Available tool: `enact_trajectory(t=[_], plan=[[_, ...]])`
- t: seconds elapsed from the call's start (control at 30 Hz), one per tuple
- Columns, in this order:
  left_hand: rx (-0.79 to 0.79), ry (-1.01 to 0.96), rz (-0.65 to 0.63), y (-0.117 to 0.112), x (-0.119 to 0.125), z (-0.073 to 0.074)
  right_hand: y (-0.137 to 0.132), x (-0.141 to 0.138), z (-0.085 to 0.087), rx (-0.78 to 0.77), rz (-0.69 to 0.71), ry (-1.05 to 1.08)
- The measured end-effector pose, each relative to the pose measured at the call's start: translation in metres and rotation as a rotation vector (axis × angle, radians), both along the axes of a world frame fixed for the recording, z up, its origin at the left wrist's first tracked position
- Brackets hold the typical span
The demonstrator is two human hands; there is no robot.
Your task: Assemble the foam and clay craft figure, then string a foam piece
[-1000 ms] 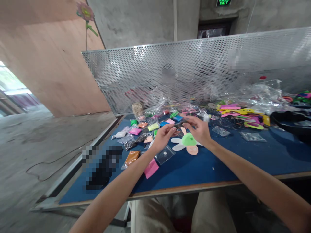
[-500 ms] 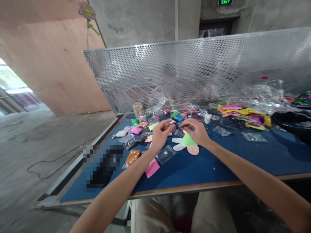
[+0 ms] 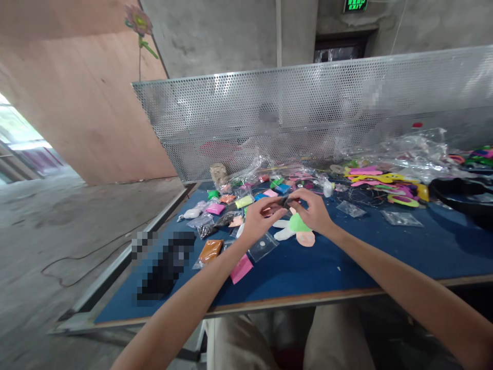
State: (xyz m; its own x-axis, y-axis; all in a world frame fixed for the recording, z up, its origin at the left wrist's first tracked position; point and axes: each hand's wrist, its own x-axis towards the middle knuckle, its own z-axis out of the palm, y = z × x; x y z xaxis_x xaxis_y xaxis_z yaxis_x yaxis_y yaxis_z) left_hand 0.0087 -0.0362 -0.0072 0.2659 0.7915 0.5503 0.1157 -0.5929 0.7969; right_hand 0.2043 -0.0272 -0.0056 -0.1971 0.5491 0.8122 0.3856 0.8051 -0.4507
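Note:
Above the middle of the table, my left hand [image 3: 259, 221] and my right hand [image 3: 313, 211] meet at the fingertips. Both are closed on a small lump of black clay [image 3: 285, 202], partly hidden by the fingers. Just below my right hand lies a flat clay figure [image 3: 298, 223] with a green body, white limbs and a peach round part; my hand covers some of it. Near my left wrist are a clear zip bag with a small white disc [image 3: 263, 246] and a pink sheet [image 3: 241, 267].
Coloured clay packets lie to the left, among them an orange-brown one [image 3: 210, 251] and a magenta one [image 3: 214, 208]. A pixelated dark object [image 3: 167, 264] rests near the left edge. Bright foam shapes [image 3: 381, 178] and a black band [image 3: 454, 200] occupy the right. A perforated metal panel [image 3: 246, 118] stands behind.
My hands have come together: the fingertips, slightly apart before, now meet around the black clay. My left hand has shifted slightly right and its fingers have stretched over the lump.

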Motion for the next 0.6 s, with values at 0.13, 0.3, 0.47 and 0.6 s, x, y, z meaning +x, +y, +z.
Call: enact_trajectory(t=[0.13, 0.3, 0.47, 0.6], plan=[[-0.003, 0.01, 0.0, 0.002, 0.002, -0.003, 0.001, -0.002, -0.003, -0.035, 0.019, 0.04], [0.001, 0.022, 0.059, 0.005, 0.001, -0.002, 0.004, -0.004, -0.014, -0.206, 0.06, 0.176], [0.038, 0.036, 0.08, 0.006, -0.001, -0.001, 0.001, -0.004, -0.01, -0.289, 0.092, 0.223], [0.066, 0.051, 0.103, 0.008, -0.003, -0.002, -0.001, -0.002, -0.005, -0.28, 0.121, 0.127]])
